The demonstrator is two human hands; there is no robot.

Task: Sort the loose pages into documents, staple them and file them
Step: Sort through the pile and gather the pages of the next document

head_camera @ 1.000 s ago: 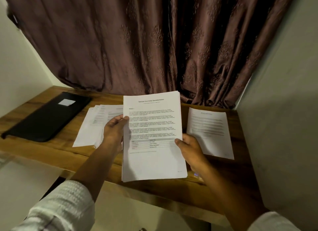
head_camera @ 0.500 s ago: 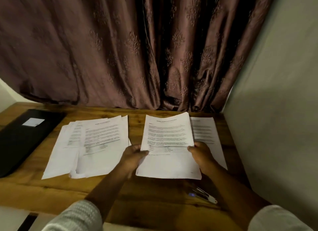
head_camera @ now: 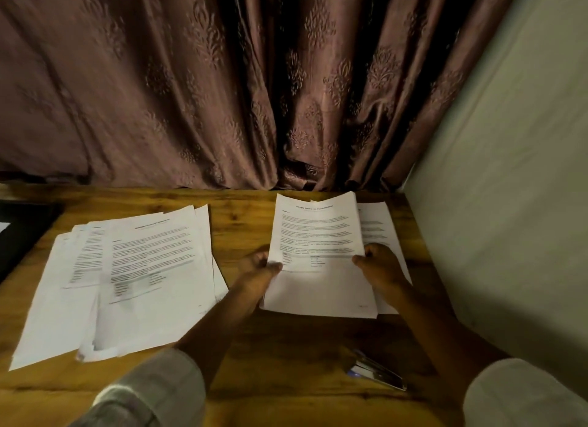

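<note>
Head view: both hands, left hand and right hand, pinch the held pages by their side edges, long axis pointing away, directly over the right-hand sheet and nearer the right hand.

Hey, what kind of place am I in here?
Probably a home desk nook: a wooden desk against a patterned curtain and plain wall, with printed pages and a stapler.

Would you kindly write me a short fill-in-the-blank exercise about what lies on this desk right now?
1. Both hands, left hand and right hand, hold a ____ of printed pages.
2. The fanned pile of loose pages lies to the person's ____.
3. The stapler lies under the ____ forearm.
4. Behind the wooden desk hangs a brown ____.

Answers: sheaf; left; right; curtain
</note>
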